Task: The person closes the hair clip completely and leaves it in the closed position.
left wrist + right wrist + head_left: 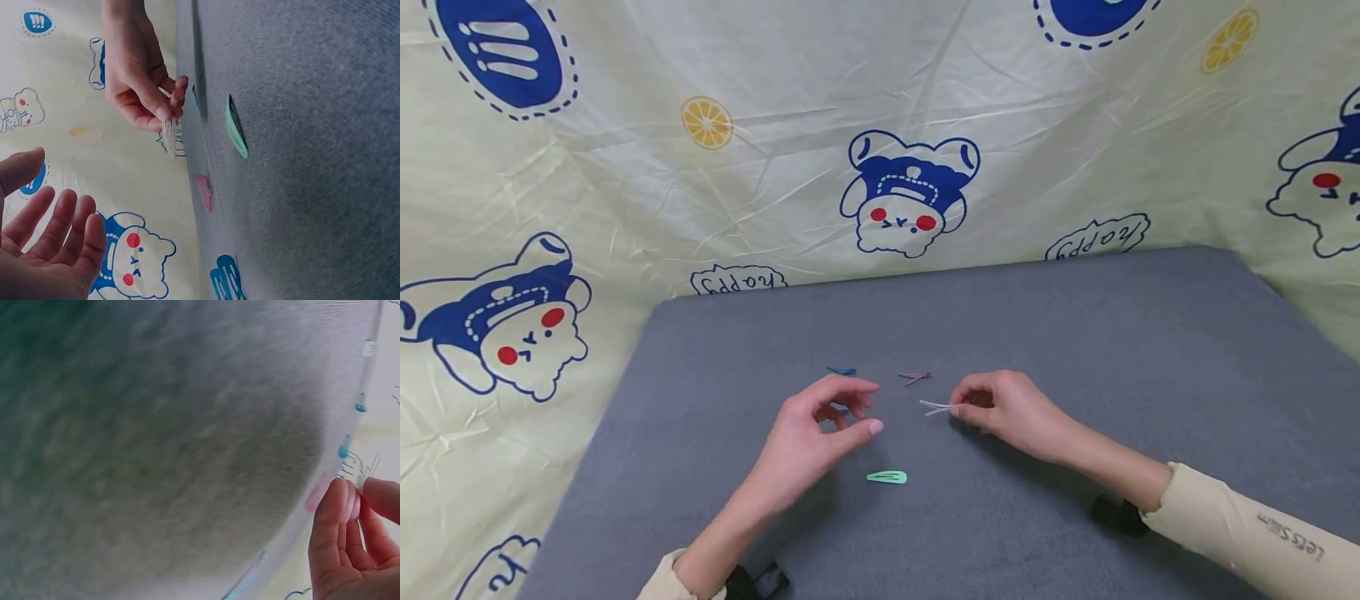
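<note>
My right hand point(1011, 414) pinches a white snap hair clip point(934, 407) between thumb and fingers, above the grey table. The clip's two arms stand spread apart and point left; in the left wrist view the white clip point(169, 136) hangs from the fingertips. Left of it, my left hand point(816, 429) hovers with fingers loosely bent and thumb apart, holding nothing. A green snap clip point(887, 477) lies between the hands, nearer the front. Beyond them lies a pink clip point(915, 377) with its arms spread.
Blue clips lie left of the pink one: one blue clip point(841, 370) shows at the back, another is partly hidden behind the left fingers. The grey cloth-covered table point(1075, 325) meets a printed curtain point(790, 192) at its back and sides.
</note>
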A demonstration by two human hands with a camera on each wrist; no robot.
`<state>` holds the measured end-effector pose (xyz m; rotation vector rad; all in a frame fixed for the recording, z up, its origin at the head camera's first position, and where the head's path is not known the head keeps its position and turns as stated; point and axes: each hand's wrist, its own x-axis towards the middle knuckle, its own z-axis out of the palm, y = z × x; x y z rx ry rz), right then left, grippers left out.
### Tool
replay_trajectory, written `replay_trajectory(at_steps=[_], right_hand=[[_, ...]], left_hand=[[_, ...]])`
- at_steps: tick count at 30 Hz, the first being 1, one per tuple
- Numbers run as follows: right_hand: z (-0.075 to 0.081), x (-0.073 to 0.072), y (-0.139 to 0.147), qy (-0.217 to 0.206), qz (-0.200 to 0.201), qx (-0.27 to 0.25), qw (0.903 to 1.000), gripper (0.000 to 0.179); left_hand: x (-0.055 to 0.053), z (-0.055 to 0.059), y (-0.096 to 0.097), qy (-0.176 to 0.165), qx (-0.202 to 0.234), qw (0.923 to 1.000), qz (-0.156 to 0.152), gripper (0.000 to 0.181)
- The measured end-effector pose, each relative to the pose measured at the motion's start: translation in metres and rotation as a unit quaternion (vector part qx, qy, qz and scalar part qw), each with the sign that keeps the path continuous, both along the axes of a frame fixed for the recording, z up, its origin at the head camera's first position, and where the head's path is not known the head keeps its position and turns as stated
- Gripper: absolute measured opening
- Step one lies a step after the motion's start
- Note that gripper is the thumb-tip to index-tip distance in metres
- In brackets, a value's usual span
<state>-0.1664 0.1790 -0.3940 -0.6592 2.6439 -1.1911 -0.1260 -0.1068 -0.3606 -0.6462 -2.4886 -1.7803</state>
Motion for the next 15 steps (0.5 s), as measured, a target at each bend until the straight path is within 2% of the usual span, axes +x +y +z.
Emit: replay_trajectory(at_steps=[4, 10, 15], right_hand=[[0.006, 0.005, -0.002, 0.000, -0.014, -0.008, 0.9999, 0.004], [0.015, 0.012, -0.006, 0.033, -0.024, -0.016, 0.9991, 0.004], [0.023, 0.018, -0.009, 0.052, -0.036, -0.037, 0.9974, 0.004]], left_hand=[[0.000, 0.002, -0.002, 0.016, 0.012, 0.9998, 0.004, 0.035], [0.000, 0.007, -0.004, 0.031, 0.011, 0.9994, 0.014, 0.036], [0.005, 0.020, -0.003, 0.045, 0.006, 0.9987, 0.025, 0.035]])
